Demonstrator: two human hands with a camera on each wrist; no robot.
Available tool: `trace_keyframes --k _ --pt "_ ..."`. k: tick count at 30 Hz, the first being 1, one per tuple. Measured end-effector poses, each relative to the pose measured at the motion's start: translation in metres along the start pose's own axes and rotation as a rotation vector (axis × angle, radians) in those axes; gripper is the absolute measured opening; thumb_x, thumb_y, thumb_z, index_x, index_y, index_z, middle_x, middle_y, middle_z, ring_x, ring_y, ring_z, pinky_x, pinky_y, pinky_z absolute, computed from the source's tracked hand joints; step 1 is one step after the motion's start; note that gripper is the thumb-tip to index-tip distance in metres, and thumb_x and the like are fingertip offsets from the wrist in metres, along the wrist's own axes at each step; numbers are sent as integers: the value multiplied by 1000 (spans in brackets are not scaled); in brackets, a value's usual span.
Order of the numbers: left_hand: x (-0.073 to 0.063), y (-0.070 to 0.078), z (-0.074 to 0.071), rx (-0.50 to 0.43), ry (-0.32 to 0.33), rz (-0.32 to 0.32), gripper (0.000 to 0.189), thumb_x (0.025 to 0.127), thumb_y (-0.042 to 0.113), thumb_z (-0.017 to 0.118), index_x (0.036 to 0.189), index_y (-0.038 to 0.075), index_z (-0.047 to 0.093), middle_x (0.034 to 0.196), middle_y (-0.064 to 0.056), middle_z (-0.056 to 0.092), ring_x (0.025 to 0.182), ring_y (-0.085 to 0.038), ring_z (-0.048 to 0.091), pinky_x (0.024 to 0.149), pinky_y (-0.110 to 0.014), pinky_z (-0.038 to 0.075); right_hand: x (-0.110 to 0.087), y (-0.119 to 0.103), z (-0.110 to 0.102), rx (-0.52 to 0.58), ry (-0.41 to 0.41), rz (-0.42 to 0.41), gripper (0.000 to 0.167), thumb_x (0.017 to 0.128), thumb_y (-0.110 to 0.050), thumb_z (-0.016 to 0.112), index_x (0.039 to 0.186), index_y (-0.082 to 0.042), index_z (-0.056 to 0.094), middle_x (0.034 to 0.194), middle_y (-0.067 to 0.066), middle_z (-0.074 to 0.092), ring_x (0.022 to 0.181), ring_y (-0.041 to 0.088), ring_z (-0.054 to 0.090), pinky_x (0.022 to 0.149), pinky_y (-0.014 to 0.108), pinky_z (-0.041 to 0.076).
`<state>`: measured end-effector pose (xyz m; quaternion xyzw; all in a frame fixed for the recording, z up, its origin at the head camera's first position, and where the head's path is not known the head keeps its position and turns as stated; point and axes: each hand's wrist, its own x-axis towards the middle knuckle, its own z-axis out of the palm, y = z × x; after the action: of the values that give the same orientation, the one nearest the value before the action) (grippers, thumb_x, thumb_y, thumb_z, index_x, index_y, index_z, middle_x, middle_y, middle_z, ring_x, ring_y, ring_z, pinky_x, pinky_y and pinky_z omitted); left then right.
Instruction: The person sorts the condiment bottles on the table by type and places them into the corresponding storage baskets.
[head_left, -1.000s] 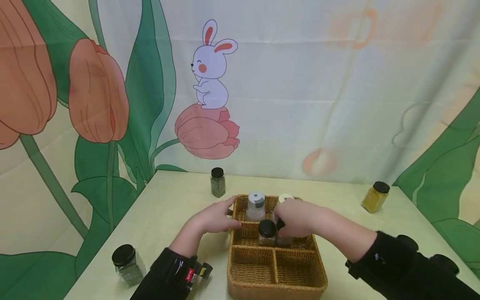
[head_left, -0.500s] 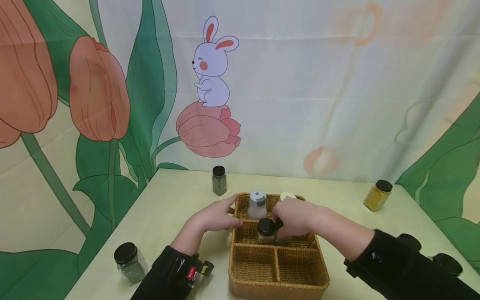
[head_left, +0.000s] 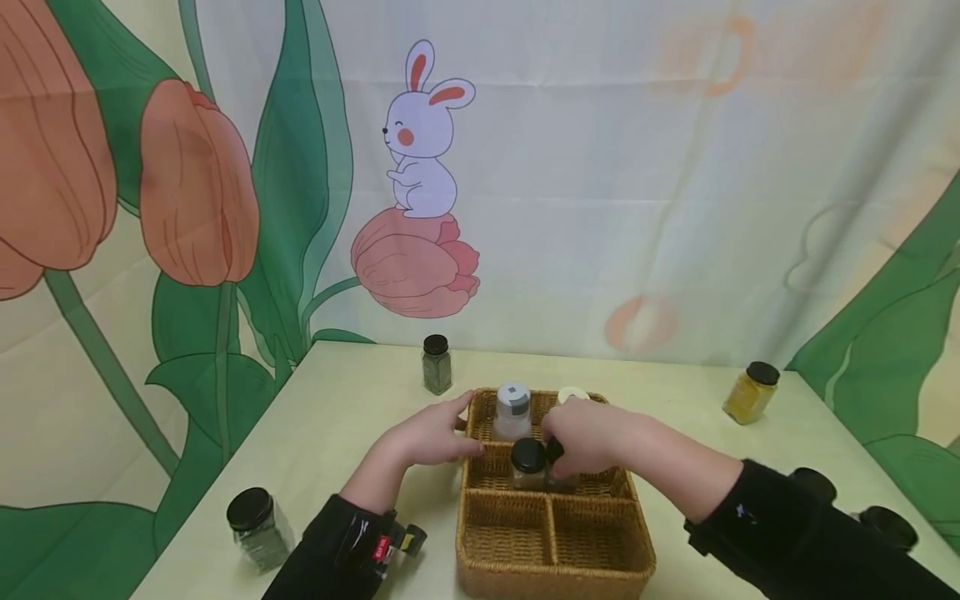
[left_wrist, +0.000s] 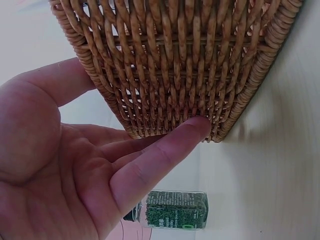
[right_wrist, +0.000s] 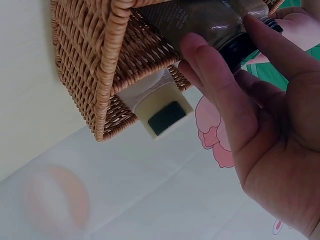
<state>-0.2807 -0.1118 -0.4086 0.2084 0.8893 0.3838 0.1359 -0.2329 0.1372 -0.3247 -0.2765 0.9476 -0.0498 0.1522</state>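
Note:
My left hand (head_left: pixel 423 433) grips the back left corner of a divided wicker basket (head_left: pixel 555 575), its thumb over the rim. In the left wrist view one fingertip presses the woven outer wall. My right hand (head_left: pixel 592 433) pinches a clear spice jar (right_wrist: pixel 200 22) near its black lid. That jar stands in the basket's middle compartment, close beside another black-lidded jar (head_left: pixel 528 467). Its contents look brownish in the right wrist view. Behind them, the back compartment holds a white-capped jar (head_left: pixel 513 417) and a cream-lidded container (right_wrist: pixel 165 114) with a dark label.
A green herb jar (head_left: pixel 437 367) stands behind the basket and another herb jar (head_left: pixel 258 529) at front left. A yellow jar (head_left: pixel 750 396) is at back right. Two black lids (head_left: pixel 888 527) show beside the right sleeve. A printed curtain (head_left: pixel 555 208) hangs behind the table.
My right hand has shifted slightly left with the held jar, and the neighbouring black-lidded jar has moved slightly left too. The left hand keeps its place on the basket.

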Motion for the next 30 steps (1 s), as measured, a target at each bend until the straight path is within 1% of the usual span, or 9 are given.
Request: trace_keyframes --k 10,13,17,19,20,23,25,28,30 --pt "0 0 0 -8 -5 -4 94 89 24 78 162 4 22 143 -22 55 124 -37 59 87 -49 57 -3 2 -3 20 -4 1 17 79 -11 85 87 -13 70 74 -6 61 66 14 57 61 32 50" --pt "0 1 -1 -10 -4 -9 95 89 24 77 162 3 21 143 -23 55 124 -37 60 87 -49 57 -3 6 -5 20 -6 -13 16 79 -12 84 87 -14 70 75 -6 61 66 13 55 60 32 48" --pt "0 2 -1 -8 -2 -12 95 89 24 77 162 2 20 143 -24 55 123 -36 60 86 -48 57 -6 8 -10 19 -11 -35 17 79 -14 85 88 -15 71 78 -7 61 68 14 55 64 34 47" --pt "-1 2 -1 -8 -3 -12 95 89 24 77 162 3 20 143 -24 55 124 -37 60 87 -48 57 -8 9 -13 17 -20 -34 20 80 -15 85 95 -14 72 84 -6 64 72 14 57 67 35 49" --pt "-1 2 -1 -7 -3 -12 95 89 24 77 162 3 20 143 -24 55 124 -37 59 87 -48 57 -9 9 -15 16 -24 -35 24 80 -17 86 100 -12 73 89 -4 66 75 16 58 69 37 50" --pt "-2 2 -1 -6 -2 -13 95 89 24 77 162 4 20 143 -23 55 125 -37 59 87 -48 57 -14 9 -19 9 -33 -27 45 81 -22 86 120 -8 70 107 4 70 91 21 66 78 41 54" --pt "-2 2 -1 -3 0 -16 95 89 25 77 162 4 21 143 -23 55 125 -36 59 87 -48 57 -17 11 -21 9 -36 -25 55 82 -27 85 131 -8 66 117 7 69 103 26 66 85 44 54" --pt "-2 2 0 -2 -2 -19 95 89 25 77 162 4 20 143 -23 55 124 -36 60 87 -47 57 -22 15 -25 21 -32 -22 61 83 -33 85 137 -13 64 128 8 67 116 29 63 93 48 52" --pt "-2 2 0 -4 -3 -20 95 89 25 77 162 3 20 142 -24 56 122 -35 61 86 -47 57 -26 19 -28 27 -21 -26 63 83 -36 85 139 -17 63 131 7 65 119 29 61 95 50 51"
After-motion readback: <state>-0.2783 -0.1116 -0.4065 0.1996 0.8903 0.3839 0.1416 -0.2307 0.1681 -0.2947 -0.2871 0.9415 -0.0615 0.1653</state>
